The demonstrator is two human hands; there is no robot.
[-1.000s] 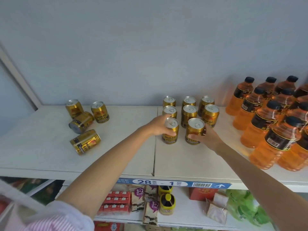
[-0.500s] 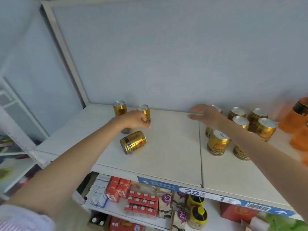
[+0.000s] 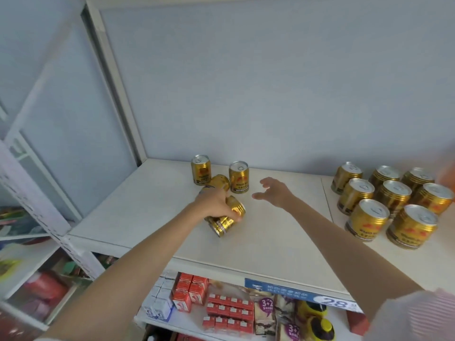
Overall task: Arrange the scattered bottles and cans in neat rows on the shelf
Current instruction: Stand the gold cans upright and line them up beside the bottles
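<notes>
Fingers (image 3: pixel 230 214) of the left hand (image 3: pixel 214 205) curl around a gold can lying on its side (image 3: pixel 225 219) at centre frame, gripping it near the middle of the white shelf (image 3: pixel 258 242). The right hand (image 3: pixel 275 193), just right of it, hovers with fingers spread apart and holds nothing, its palm turned toward the cans behind. Near the bottom of the frame, a blue price strip (image 3: pixel 302 295) runs along the shelf's front lip, with small red cartons (image 3: pixel 226 308) stocked on the level below.

Behind the gripped can lies a second toppled can (image 3: pixel 218 183), and beyond it two upright cans (image 3: pixel 201 169) and (image 3: pixel 238 177) stand close to the back wall. At right of frame, nine cans in neat rows (image 3: pixel 384 203) mark the likely destination.

The step in hand appears to be righting and carrying the fallen can. Done well, it would call for a firm hold around the body, tipping it upright before setting it down, lid up, flush with the front row. The broad bare stretch of shelf between the strays and the rows gives a free path to the right; the front lip is near, so a rolling can could drop off. The seam between shelf boards (image 3: pixel 326 193) may catch a sliding base.
</notes>
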